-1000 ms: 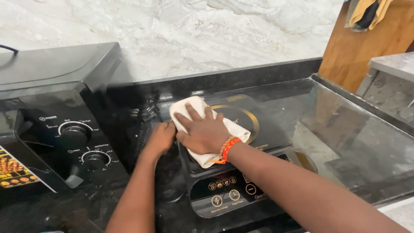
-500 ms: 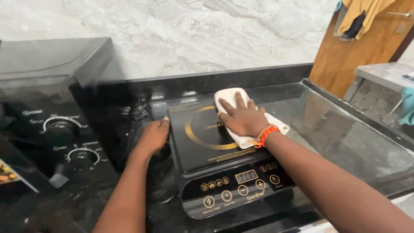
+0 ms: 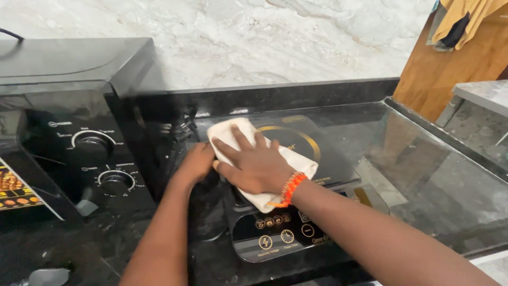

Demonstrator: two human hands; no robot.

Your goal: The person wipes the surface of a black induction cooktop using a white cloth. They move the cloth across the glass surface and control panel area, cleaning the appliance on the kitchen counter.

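Observation:
A black induction cooktop [image 3: 328,159] with a gold ring and a touch panel at its front lies on the dark granite counter. My right hand [image 3: 253,164], with an orange bead bracelet at the wrist, presses flat on a white cloth [image 3: 304,164] spread over the cooktop's left part. My left hand [image 3: 194,164] rests against the cooktop's left edge, right beside the cloth, holding nothing that I can see.
A black microwave oven [image 3: 69,132] with two round knobs stands at the left. A pale marble wall runs behind the dark counter [image 3: 439,180]. A wooden panel [image 3: 439,69] with hanging cloth is at the far right.
My right hand has slid the cloth from the cooktop's right part back to its left part, next to my left hand. The view has shifted slightly.

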